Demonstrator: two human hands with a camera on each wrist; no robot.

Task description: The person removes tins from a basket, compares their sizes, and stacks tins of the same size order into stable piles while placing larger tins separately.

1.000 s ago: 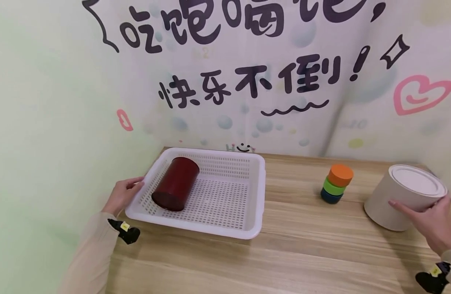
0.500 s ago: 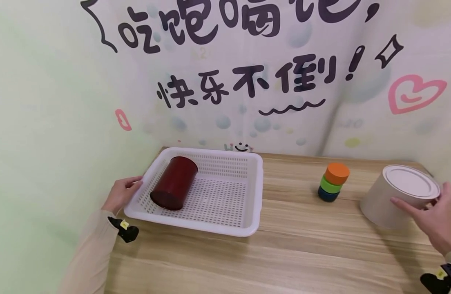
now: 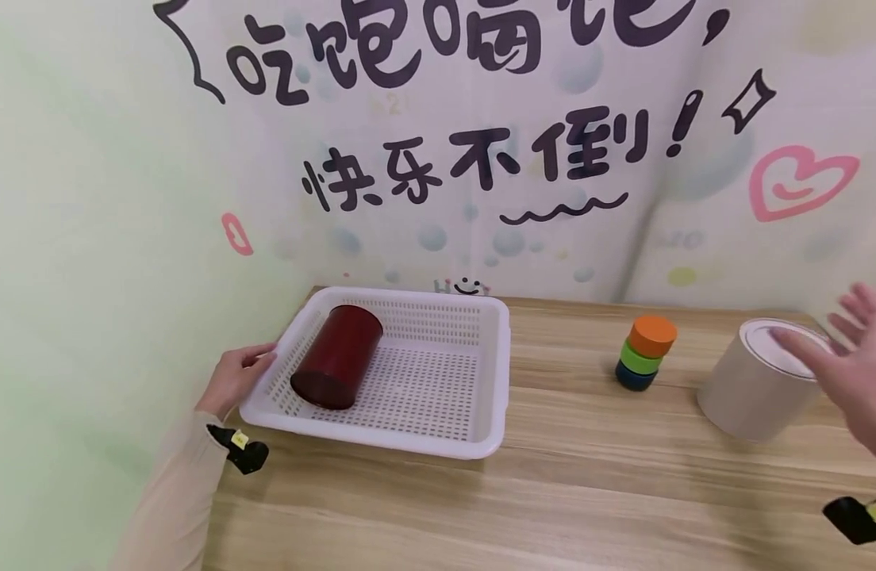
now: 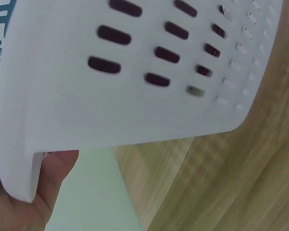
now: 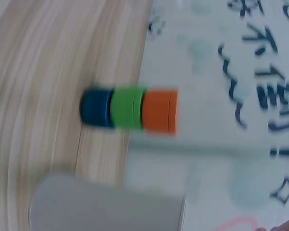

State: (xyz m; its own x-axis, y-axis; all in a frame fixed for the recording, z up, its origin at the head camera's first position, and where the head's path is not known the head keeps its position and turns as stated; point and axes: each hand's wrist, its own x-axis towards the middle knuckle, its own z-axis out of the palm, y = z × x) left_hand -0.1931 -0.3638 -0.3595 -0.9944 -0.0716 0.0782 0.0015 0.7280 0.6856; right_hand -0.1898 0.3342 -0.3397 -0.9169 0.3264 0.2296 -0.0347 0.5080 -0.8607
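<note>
In the head view my left hand (image 3: 234, 381) grips the left rim of a white perforated plastic basket (image 3: 501, 381). The left wrist view shows that hand (image 4: 14, 211) around the rim, the basket's slotted wall (image 4: 77, 108) close up. A dark red cylindrical canister (image 3: 341, 357) lies on its side at the basket's left. My right hand (image 3: 862, 373), fingers spread and holding nothing, is raised over a pale lidded canister (image 3: 745, 396) and hides part of its top. The canister stands upright on the table; its side (image 5: 106, 207) appears in the right wrist view.
Between basket and pale canister stands a stack of three round pieces: orange (image 3: 652, 337), green (image 3: 640, 358) and dark blue (image 3: 634, 377). The wooden table (image 3: 588, 500) meets a printed cloth backdrop (image 3: 438, 238) behind; a pale green wall (image 3: 88, 238) closes the left.
My right hand has let go of the pale canister and risen off it, fingers spreading. The left hand keeps its grip on the basket, which has not visibly moved on the table.
</note>
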